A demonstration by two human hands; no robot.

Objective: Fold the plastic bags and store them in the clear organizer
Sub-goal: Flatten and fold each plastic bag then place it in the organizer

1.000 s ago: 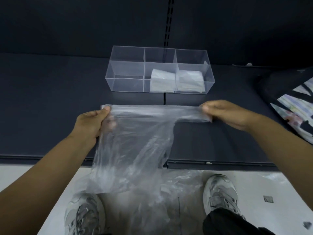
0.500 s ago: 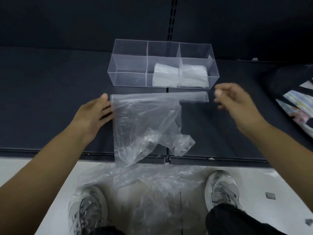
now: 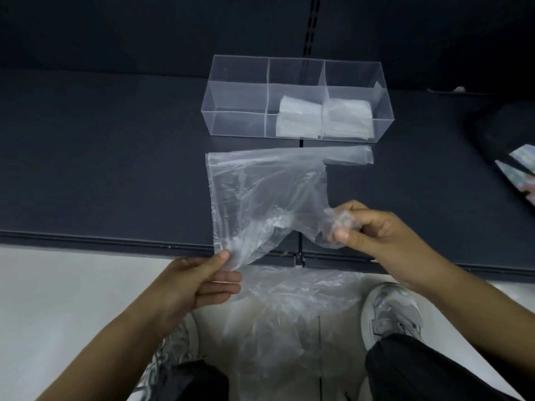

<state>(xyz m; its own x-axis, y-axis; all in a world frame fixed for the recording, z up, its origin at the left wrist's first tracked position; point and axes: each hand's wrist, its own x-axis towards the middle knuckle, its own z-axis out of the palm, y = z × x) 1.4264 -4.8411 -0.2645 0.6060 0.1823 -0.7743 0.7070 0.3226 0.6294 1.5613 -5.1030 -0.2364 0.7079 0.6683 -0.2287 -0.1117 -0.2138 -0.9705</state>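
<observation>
We are pinching the plastic bag (image 3: pixel 260 192) with both hands. Our left hand (image 3: pixel 197 282) is gripping its near left corner between thumb and fingers. Our right hand (image 3: pixel 373 228) is squeezing a crumpled bit on the near right side. The rest of the bag is lying on the dark shelf (image 3: pixel 101 169) just past our hands. Beyond it, the clear organizer (image 3: pixel 237 124) is holding 2 folded bags (image 3: pixel 298 117).

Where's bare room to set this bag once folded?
In the clear organizer, the left compartment is bare; middle and right hold folded bags. Open shelf lies left of the organizer and plastic bag. Crowded: the front middle, where the left hand and right hand pinch the bag, and the far right, by a dark object.
</observation>
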